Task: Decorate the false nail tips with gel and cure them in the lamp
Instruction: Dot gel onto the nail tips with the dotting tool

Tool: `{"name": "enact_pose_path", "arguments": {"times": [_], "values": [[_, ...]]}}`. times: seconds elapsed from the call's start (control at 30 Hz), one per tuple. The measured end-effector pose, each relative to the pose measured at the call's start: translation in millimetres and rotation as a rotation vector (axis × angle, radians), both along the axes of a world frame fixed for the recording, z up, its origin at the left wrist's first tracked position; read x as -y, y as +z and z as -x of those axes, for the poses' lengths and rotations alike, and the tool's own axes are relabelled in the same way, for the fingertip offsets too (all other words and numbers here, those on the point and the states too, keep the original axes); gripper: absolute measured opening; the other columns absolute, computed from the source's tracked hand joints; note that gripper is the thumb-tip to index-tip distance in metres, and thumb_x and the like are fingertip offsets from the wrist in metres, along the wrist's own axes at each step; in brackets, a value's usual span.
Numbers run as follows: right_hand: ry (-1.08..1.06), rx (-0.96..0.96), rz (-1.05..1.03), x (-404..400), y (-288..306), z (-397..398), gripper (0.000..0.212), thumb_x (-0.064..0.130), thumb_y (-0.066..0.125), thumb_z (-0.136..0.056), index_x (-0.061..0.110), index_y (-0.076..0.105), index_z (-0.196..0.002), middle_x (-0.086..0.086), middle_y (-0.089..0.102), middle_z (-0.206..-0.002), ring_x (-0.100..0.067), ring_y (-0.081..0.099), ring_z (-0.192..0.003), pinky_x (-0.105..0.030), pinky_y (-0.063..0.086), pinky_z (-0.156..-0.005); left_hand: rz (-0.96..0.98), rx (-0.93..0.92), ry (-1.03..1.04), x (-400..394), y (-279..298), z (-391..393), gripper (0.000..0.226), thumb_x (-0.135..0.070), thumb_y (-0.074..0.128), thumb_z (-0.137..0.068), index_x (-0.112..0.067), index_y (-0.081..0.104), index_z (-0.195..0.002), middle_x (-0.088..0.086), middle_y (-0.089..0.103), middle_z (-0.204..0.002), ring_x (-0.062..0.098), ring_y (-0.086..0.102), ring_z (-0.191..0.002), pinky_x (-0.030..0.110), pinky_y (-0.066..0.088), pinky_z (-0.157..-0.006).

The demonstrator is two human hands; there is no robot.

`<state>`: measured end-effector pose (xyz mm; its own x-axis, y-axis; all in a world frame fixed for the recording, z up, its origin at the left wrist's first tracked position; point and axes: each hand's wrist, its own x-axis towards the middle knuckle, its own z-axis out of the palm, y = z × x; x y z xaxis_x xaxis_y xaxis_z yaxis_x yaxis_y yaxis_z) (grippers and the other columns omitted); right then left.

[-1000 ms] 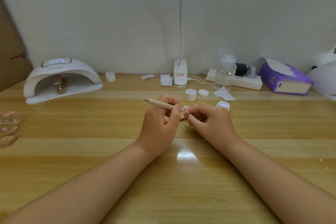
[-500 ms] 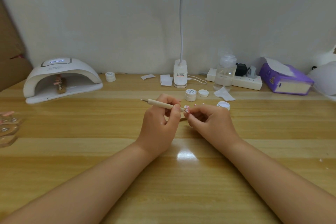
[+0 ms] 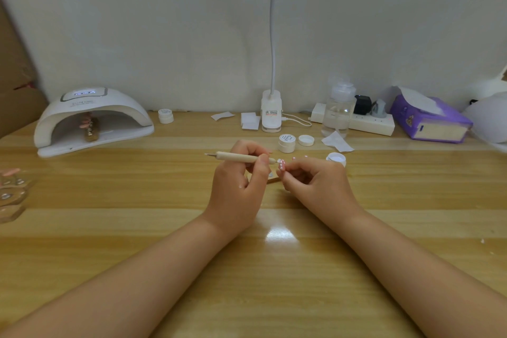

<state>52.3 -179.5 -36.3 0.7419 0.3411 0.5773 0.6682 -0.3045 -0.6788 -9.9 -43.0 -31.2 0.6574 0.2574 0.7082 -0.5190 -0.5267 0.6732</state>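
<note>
Glossy wood-grain table [image 3: 274,269]; matt wooden tool [image 3: 241,157]; smooth white plastic lamp [image 3: 90,118]; clear bottle [image 3: 338,110].

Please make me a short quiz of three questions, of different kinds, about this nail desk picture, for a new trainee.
1. True or false: the left hand holds the beige wooden dotting pen.
2. Multiple choice: what stands inside the white dome-shaped curing lamp? A) a clear bottle B) a holder with pink nail tips C) a purple tissue box
3. Fill the gap: the right hand pinches a pink false nail tip with white ____.

Key: 1 true. 2 B, the holder with pink nail tips. 3 dots.
</note>
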Motion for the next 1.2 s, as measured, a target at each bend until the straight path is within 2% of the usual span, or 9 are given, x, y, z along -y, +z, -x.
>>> {"name": "enact_pose_path", "arguments": {"times": [0.13,0.27,0.4,0.6,0.83,0.97,1.2], "values": [[0.006,-0.004,0.005,0.8,0.6,0.3,0.004,0.012,0.071,-0.081,0.012,0.075,-0.078,0.013,0.065,-0.062,-0.007,0.062,-0.061,-0.016,0.049,-0.063,0.022,0.021,-0.025,-0.3,0.1,0.0,0.007,-0.033,0.046,-0.087,-0.034,0.051,-0.082,-0.006,0.061,-0.07,0.014,0.06,-0.068,0.037,0.049,-0.063],[0.005,-0.006,0.0,0.5,0.4,0.2,0.005,0.012,0.071,-0.081,0.012,0.075,-0.078,0.012,0.066,-0.062,-0.008,0.062,-0.061,-0.017,0.05,-0.064,0.039,0.017,-0.03,-0.6,0.1,-1.0,0.007,-0.033,0.046,-0.087,-0.036,0.051,-0.082,-0.015,0.063,-0.074,0.008,0.061,-0.07,0.029,0.05,-0.064],[0.013,-0.004,0.001,0.6,0.0,-0.4,0.004,0.013,0.071,-0.081,0.014,0.075,-0.079,0.013,0.066,-0.062,-0.007,0.062,-0.061,-0.017,0.05,-0.063,0.01,-0.007,0.001,-0.1,-0.1,-1.8,0.011,-0.025,0.049,-0.089,-0.034,0.051,-0.082,-0.004,0.062,-0.071,0.013,0.06,-0.068,0.033,0.049,-0.064],[0.016,0.024,0.005,0.7,-1.4,-2.0,0.005,0.011,0.072,-0.08,0.016,0.075,-0.079,0.022,0.062,-0.061,0.001,0.061,-0.06,-0.01,0.046,-0.066,0.004,-0.058,0.001,1.1,0.4,-0.5,0.013,-0.02,0.049,-0.088,-0.03,0.051,-0.081,-0.001,0.062,-0.069,0.016,0.06,-0.068,0.035,0.048,-0.064],[0.014,0.024,0.01,0.6,-2.5,-2.5,0.005,0.013,0.072,-0.08,0.016,0.074,-0.078,0.019,0.063,-0.06,-0.001,0.061,-0.059,-0.011,0.046,-0.07,0.002,-0.071,-0.007,1.3,0.5,-0.9,0.013,-0.02,0.049,-0.088,-0.03,0.052,-0.081,-0.007,0.061,-0.068,0.011,0.059,-0.067,0.03,0.049,-0.062],[0.014,0.03,0.006,0.5,-2.2,-2.5,0.005,0.012,0.072,-0.08,0.016,0.075,-0.078,0.021,0.062,-0.059,0.0,0.06,-0.058,-0.01,0.046,-0.066,0.002,-0.059,0.001,1.1,0.1,-1.2,0.013,-0.02,0.049,-0.088,-0.03,0.052,-0.081,-0.008,0.061,-0.067,0.011,0.059,-0.067,0.029,0.048,-0.061],[0.013,0.026,0.008,0.5,-1.3,-1.8,0.005,0.013,0.072,-0.081,0.015,0.075,-0.078,0.019,0.062,-0.059,0.0,0.06,-0.058,-0.008,0.044,-0.063,0.012,-0.069,-0.007,1.2,0.1,0.1,0.012,-0.021,0.049,-0.088,-0.03,0.052,-0.081,-0.005,0.062,-0.069,0.014,0.06,-0.068,0.035,0.048,-0.063]]}}
